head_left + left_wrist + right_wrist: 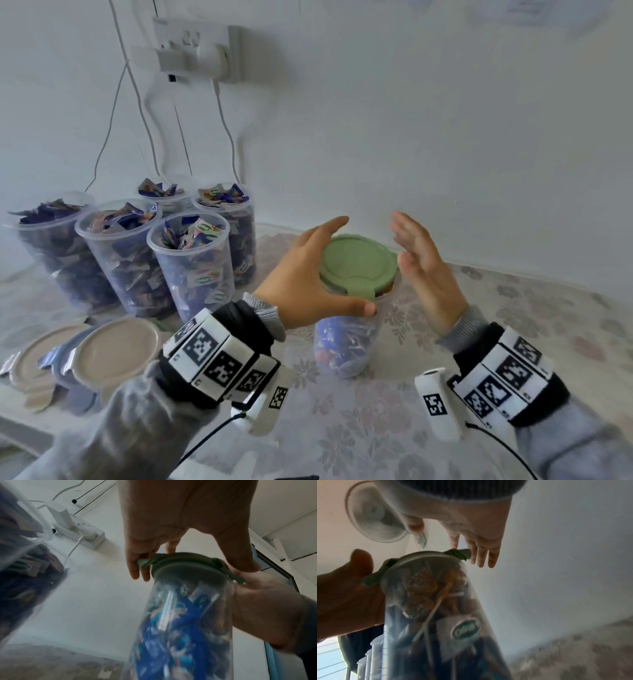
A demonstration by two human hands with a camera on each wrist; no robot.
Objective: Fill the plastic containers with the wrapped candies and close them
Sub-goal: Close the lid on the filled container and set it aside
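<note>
Left hand [308,274] and right hand [424,270] sit nearest, over the near-middle of the bench [513,325], flanking one jar [346,342] of candies [335,346] that wears a green lid [358,263].

Left hand: thumb under the lid's front tab, fingers [137,566] spread round the far-left rim, so it grips the lid. Right hand: released, fingers [481,555] straight and together, palm facing the lid's right edge, just beside it; touching or not, cannot tell.

Five more jars [191,260] stand at the far-left of the bench, full and uncovered. Spare lids [116,349] lie at the near-left edge.

Risks, as a judgement:
- Lid may seat unevenly; the tabs look flared out in the wrist views, so the rim is likely not fully snapped. Pressing one side only would pop the other.
- Jar is tall and narrow; a sideways push from the right palm with no counter-hold low down could tip it.
- Candies heaped near the rim could get caught under the lid and block the seal.
</note>
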